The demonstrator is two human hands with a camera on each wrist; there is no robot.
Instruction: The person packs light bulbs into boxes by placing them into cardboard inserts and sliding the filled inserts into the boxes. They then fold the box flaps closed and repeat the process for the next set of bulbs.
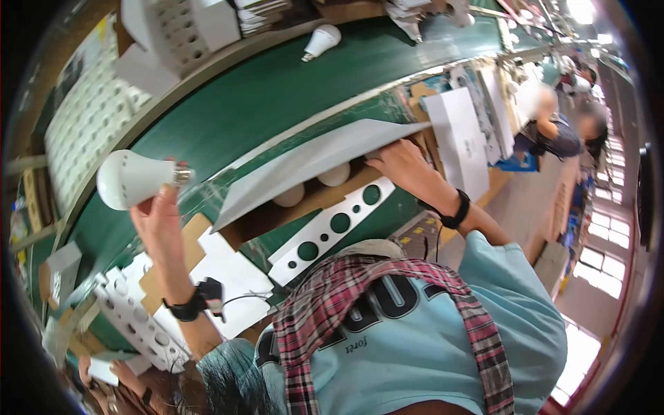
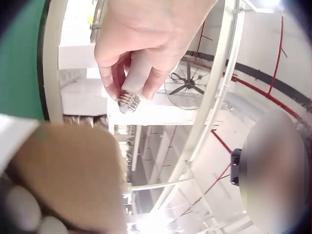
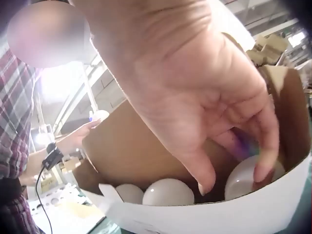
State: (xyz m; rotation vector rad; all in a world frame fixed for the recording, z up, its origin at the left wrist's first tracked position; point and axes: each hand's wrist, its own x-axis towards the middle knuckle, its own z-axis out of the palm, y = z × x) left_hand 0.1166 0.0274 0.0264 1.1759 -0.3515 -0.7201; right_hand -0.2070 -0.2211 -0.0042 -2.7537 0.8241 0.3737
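My left hand (image 1: 159, 218) holds up a white LED light bulb (image 1: 128, 181) to the left of the box, pinching it near its metal screw base (image 2: 129, 101). Inside the long cardboard box (image 1: 266, 225), which has a raised white flap (image 1: 304, 162), lie several round white bulbs (image 3: 168, 192). My right hand (image 1: 408, 171) reaches into the box's right end. Seen from the right wrist, its fingertips rest at a bulb (image 3: 235, 187), while the thumb (image 3: 204, 181) stands a little apart from that bulb's left side.
A white strip with round holes (image 1: 339, 223) lies in front of the box. Behind it runs a green conveyor belt (image 1: 242, 114) carrying a loose bulb (image 1: 322, 41). A white tray with many holes (image 1: 90, 117) is at far left; white sheets (image 1: 460, 138) stand at right.
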